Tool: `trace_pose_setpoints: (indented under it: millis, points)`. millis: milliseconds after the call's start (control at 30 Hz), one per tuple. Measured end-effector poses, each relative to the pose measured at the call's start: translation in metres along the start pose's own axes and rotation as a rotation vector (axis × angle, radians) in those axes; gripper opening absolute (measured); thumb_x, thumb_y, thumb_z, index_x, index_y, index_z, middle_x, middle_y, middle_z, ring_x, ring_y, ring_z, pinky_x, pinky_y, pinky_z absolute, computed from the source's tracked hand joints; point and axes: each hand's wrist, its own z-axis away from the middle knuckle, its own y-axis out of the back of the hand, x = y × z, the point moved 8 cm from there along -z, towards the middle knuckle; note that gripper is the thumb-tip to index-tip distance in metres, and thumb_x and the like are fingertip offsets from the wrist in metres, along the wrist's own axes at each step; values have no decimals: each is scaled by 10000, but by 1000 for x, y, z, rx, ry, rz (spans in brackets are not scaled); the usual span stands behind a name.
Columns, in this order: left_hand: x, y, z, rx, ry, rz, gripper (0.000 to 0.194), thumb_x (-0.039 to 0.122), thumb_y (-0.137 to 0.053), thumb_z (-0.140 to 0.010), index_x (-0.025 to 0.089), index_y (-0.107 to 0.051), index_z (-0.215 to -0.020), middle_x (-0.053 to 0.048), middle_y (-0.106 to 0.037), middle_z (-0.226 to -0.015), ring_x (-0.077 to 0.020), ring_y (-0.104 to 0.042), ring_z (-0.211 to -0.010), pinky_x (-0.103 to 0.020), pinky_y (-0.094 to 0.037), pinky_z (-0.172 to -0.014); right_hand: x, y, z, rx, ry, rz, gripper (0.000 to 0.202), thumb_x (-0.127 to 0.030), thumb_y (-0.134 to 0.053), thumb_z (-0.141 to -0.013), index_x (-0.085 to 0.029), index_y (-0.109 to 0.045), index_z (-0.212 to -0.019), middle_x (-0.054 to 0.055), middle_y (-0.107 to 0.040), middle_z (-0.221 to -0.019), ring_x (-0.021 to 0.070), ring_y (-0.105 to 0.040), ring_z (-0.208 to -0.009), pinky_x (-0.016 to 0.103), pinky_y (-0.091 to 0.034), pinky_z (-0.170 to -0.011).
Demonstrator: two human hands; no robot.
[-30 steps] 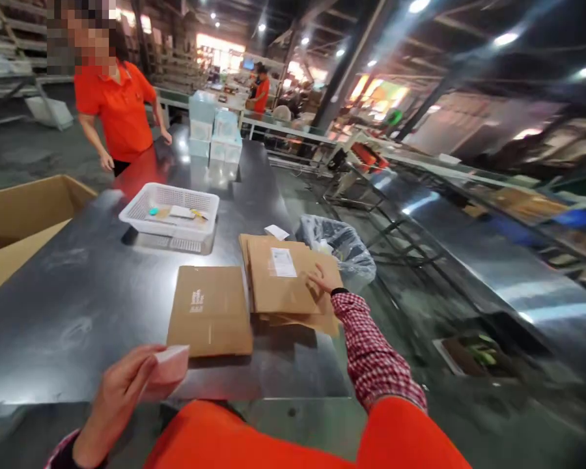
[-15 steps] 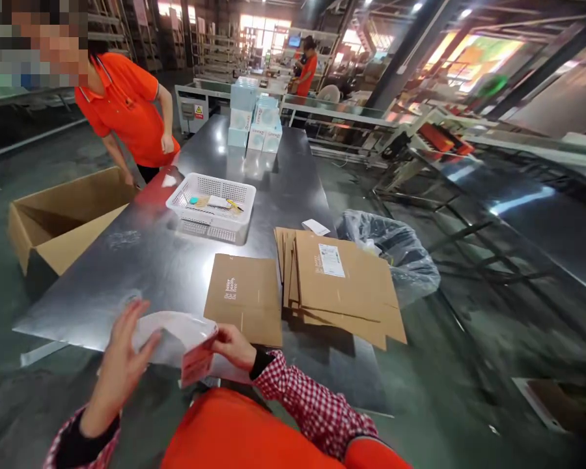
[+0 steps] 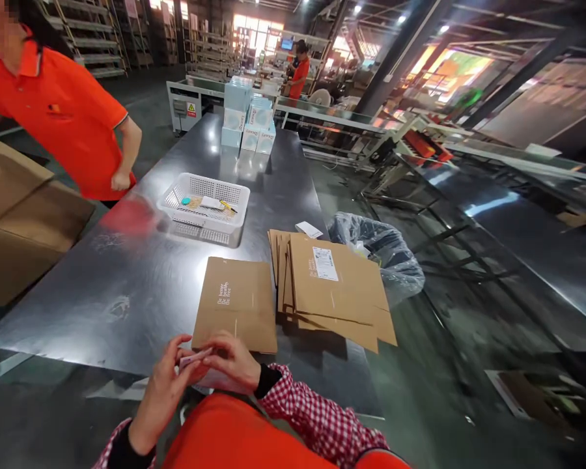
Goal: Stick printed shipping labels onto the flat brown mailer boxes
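My left hand (image 3: 162, 385) and my right hand (image 3: 234, 363) are close together at the near edge of the metal table. Between their fingers is a small pinkish-white folded paper strip (image 3: 194, 357), gripped from both sides and largely covered by the fingers. Just beyond the hands lies a flat brown cardboard box (image 3: 239, 303) with white printed words. To its right, several flattened cartons (image 3: 342, 293) lie in an uneven stack, a white label (image 3: 325, 263) on the top one.
A white perforated basket (image 3: 202, 225) with small items sits mid-table (image 3: 146, 280). Light-blue boxes (image 3: 248, 120) are stacked at the far end. A bin with a clear plastic liner (image 3: 400, 254) stands right. At left, a co-worker in orange (image 3: 73, 117) is beside a large carton (image 3: 24, 215).
My left hand has come in from the left and closed on the paper strip, whose white length was spread out before. The co-worker and the large carton have shifted within the view.
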Motion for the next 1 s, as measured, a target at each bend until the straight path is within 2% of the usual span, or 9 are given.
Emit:
trace_pose_setpoints:
  millis: [100,267,333,433,533,700,833,933,1000]
  points:
    - [4,-6,-4,56,-4,-55,465,503,-532,-825,199,-445,-1166,-6,-684,-750,-214,-684,-724,-334,-539,-678,-4,6,3,47,8,53,332,-494,-577,-847,-188,-700,-808,24,-640,-747,142,-570,-724,261,-442,-682]
    - [-9,-10,-14,142,-17,-197,473,580,-466,-849,197,-541,-1116,-39,-703,-784,-233,-687,-719,-327,-522,-633,15,18,2,175,-43,7,333,-458,-524,-887,-185,-699,-813,17,-631,-684,132,-558,-656,256,-437,-647]
    - [-23,-16,-16,52,-33,-269,461,580,-404,-882,203,-608,-1051,-46,-714,-777,-221,-683,-701,-302,-505,-612,32,48,-11,270,-91,-55,355,-482,-516,-874,-170,-665,-793,3,-580,-627,122,-517,-586,240,-424,-563]
    - [-50,-21,-16,-89,-53,-393,454,544,-360,-916,216,-674,-924,-35,-707,-714,-199,-668,-667,-275,-484,-595,59,123,-40,512,-167,-66,330,-454,-486,-876,-149,-609,-848,10,-569,-676,121,-508,-587,230,-422,-522]
    - [-67,-27,-21,-126,-150,-508,446,503,-367,-920,223,-690,-792,-46,-698,-732,-201,-665,-717,-290,-509,-664,82,173,-78,485,-246,166,252,-303,-573,-822,-125,-583,-999,51,-634,-861,146,-574,-738,266,-478,-672]
    - [-84,-68,-42,-152,-351,-597,338,354,-438,-899,224,-730,-791,-101,-631,-1240,-267,-565,-1177,-447,-475,-973,120,159,-116,163,-341,509,544,-169,-717,-687,-118,-531,-1196,119,-621,-1132,220,-578,-1029,360,-444,-921]
    - [-109,-85,-54,-105,-375,-642,344,264,-455,-859,191,-700,-629,-117,-572,-1325,-298,-513,-1246,-493,-468,-995,130,145,-118,124,-376,570,705,-148,-754,-643,-127,-479,-1293,173,-558,-1243,292,-546,-1118,412,-418,-968]
    - [-124,-85,-57,-78,-370,-612,354,272,-438,-865,202,-713,-653,-109,-599,-1291,-285,-540,-1221,-472,-488,-986,130,143,-112,181,-429,699,947,-281,-798,-635,-116,-310,-1430,253,-329,-1446,368,-481,-1207,477,-394,-992]
    - [-130,-84,-58,-86,-357,-592,366,295,-431,-869,206,-726,-671,-113,-607,-1278,-290,-543,-1216,-479,-489,-985,125,133,-109,212,-387,829,911,-389,-733,-719,-136,-267,-1460,233,-214,-1514,387,-358,-1315,539,-282,-1071]
